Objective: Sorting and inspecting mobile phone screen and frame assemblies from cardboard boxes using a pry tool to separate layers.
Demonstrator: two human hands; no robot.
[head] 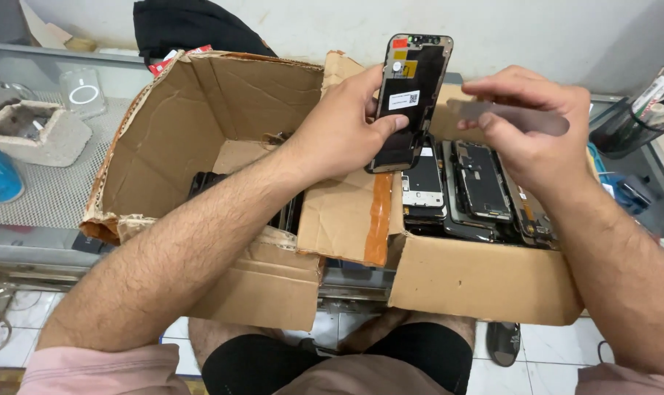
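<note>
Here, all places are given from the right cardboard box (485,281), the one full of screen parts.

Knees: the person's legs in black shorts (339,362) are nearest to the camera, below the box and a little to its left, over a tiled floor (544,351).

Sandal: a dark sandal (503,342) lies on the floor just under the front wall of the box.

Left box: a bigger torn cardboard box (200,124) stands just beside it on the left, its flap with orange tape touching the box's left wall.

Stacked parts: many black phone screen parts (478,186) lie inside the box, packed side by side.

Left hand: the left hand (343,128) is above the box's left edge, fingers closed around the lower half of a phone screen panel (411,95).

Screen panel: it is held upright over the box, back side with a white label toward the camera.

Right hand: the right hand (526,121) is above the middle of the box, fingers pinched on a thin grey flat tool (518,117), blurred.

Cup: a cup of tools (635,117) stands behind the box to the right.

Bag: a black bag (193,29) lies far behind, to the left.
</note>
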